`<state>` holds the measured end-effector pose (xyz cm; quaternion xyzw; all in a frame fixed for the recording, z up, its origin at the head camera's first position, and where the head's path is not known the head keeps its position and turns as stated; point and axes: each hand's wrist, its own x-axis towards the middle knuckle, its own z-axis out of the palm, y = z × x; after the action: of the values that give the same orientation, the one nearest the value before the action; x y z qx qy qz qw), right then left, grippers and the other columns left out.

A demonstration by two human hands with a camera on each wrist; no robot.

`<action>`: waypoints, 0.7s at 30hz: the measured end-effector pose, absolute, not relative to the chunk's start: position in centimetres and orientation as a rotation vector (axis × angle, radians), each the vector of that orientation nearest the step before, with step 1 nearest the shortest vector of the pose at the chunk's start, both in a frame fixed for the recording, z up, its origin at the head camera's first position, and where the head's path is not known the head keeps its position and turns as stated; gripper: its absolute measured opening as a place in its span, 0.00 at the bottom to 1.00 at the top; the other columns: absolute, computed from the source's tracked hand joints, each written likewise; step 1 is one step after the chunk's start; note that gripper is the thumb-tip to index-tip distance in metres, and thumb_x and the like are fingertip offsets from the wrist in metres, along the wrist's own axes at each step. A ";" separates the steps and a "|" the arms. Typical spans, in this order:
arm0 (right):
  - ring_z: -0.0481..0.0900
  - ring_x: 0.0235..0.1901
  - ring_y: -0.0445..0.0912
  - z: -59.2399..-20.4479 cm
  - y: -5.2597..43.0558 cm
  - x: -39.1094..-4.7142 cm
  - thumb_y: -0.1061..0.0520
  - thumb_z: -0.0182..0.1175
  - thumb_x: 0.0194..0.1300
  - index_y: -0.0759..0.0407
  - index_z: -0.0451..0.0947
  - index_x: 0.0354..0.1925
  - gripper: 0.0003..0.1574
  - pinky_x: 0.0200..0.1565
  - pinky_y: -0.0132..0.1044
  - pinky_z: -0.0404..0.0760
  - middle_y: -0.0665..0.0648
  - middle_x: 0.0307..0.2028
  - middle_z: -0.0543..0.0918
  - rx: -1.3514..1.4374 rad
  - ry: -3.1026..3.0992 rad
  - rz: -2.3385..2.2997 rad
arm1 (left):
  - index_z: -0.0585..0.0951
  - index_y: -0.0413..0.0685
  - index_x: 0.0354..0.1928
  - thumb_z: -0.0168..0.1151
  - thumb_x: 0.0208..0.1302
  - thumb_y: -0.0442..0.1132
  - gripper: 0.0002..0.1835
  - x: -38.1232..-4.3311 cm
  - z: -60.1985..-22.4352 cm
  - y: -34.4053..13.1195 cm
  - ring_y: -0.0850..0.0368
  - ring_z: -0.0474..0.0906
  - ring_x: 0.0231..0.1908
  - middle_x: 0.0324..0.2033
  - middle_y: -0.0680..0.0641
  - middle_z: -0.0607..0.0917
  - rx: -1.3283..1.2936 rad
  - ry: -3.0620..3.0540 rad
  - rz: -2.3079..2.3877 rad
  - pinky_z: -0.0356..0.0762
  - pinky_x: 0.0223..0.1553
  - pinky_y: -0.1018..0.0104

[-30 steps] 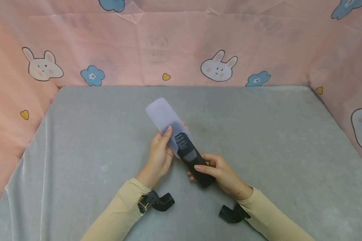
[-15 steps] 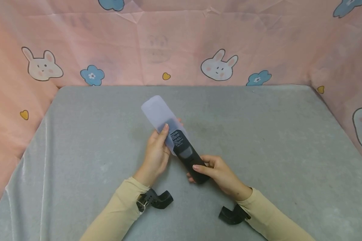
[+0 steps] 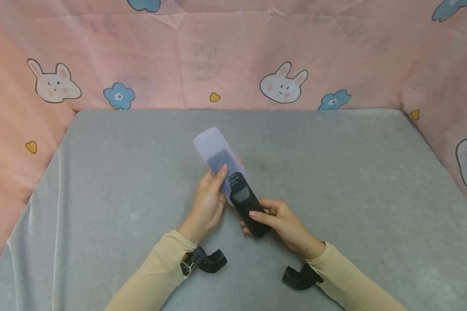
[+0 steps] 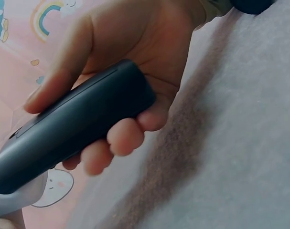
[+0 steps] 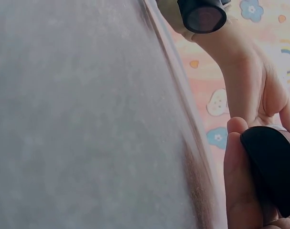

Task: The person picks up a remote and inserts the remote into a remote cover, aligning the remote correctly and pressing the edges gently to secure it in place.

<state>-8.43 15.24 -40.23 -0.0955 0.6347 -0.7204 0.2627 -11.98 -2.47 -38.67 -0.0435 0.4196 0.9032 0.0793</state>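
A black remote control [image 3: 246, 205], its labelled back facing up, lies partly inside a translucent pale sleeve [image 3: 209, 140]. Through the sleeve the remote's upper end shows as a dark shape. My left hand [image 3: 206, 201] grips the sleeve near its mouth, thumb on top and fingers behind. The remote's lower end is held by my right hand [image 3: 284, 220], thumb over the back and fingers curled underneath. In the left wrist view the remote's smooth side [image 4: 78, 119] runs out of the sleeve's mouth [image 4: 25, 195]. Its rounded end [image 5: 273, 167] appears in the right wrist view.
Both hands are over a grey cloth-covered table [image 3: 120, 172]. A pink printed curtain [image 3: 233, 52] stands behind and at both sides. Black wrist cameras [image 3: 214, 261] stick out from the cuffs.
The remote has slid further into the sleeve, covering part of its printed label. Both hands shifted slightly left, then my left hand came back right toward the right hand.
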 end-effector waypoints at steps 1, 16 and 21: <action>0.85 0.32 0.51 -40.2 15.2 -8.4 0.61 0.56 0.67 0.82 0.67 0.53 0.25 0.40 0.41 0.83 0.66 0.33 0.84 -0.260 1.716 -1.950 | 0.65 0.33 0.60 0.44 0.73 0.34 0.18 -11.9 -38.7 -2.4 0.56 0.78 0.50 0.53 0.40 0.80 -0.131 1.254 2.696 0.71 0.57 0.63; 0.85 0.31 0.50 -40.2 15.1 -8.4 0.61 0.56 0.67 0.82 0.67 0.52 0.25 0.40 0.41 0.83 0.61 0.33 0.85 -0.219 1.706 -1.981 | 0.62 0.33 0.65 0.43 0.73 0.34 0.21 -11.5 -39.4 -1.8 0.52 0.74 0.56 0.59 0.34 0.73 -0.063 1.280 2.626 0.68 0.59 0.64; 0.85 0.32 0.50 -40.1 15.1 -8.4 0.61 0.55 0.67 0.82 0.68 0.52 0.24 0.40 0.41 0.83 0.63 0.33 0.85 -0.202 1.718 -1.967 | 0.62 0.34 0.65 0.43 0.74 0.34 0.21 -11.5 -39.3 -1.8 0.52 0.74 0.56 0.59 0.35 0.73 -0.086 1.260 2.614 0.69 0.59 0.64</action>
<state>-8.43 15.07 -40.11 -0.0746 0.6337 -0.7255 0.2578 -11.50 -1.78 -39.32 -0.0293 0.4311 0.8939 0.1191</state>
